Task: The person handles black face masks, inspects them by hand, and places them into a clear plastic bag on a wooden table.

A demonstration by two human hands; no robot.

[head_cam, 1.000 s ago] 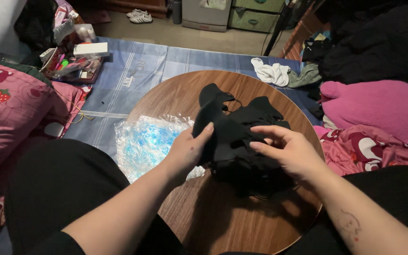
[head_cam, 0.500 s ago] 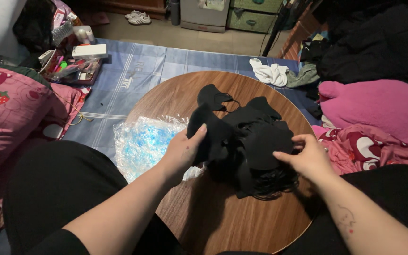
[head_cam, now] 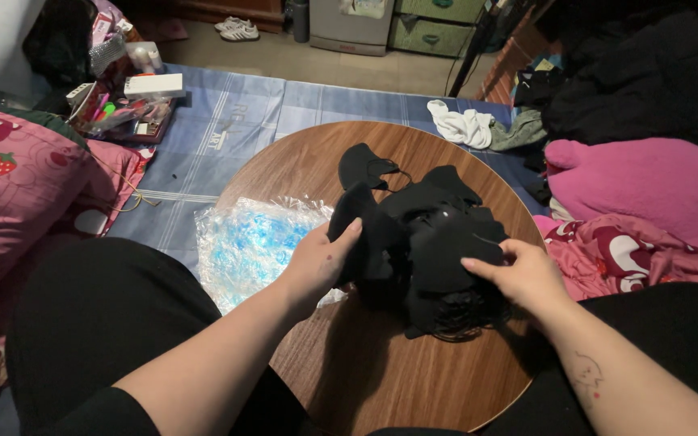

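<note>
Hands work a heap of black face masks [head_cam: 434,242] on the round wooden table [head_cam: 365,379]: the left hand [head_cam: 321,262] grips the heap's left edge, while the right hand [head_cam: 527,274] pinches one mask (thumb on top). A crinkled clear plastic bag [head_cam: 244,242] lies just left.

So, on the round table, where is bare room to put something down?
The round wooden table is bare along its near edge, between both forearms, and at the far rim beyond the black mask pile. The middle is crowded: left hand, right hand, plastic bag.
</note>
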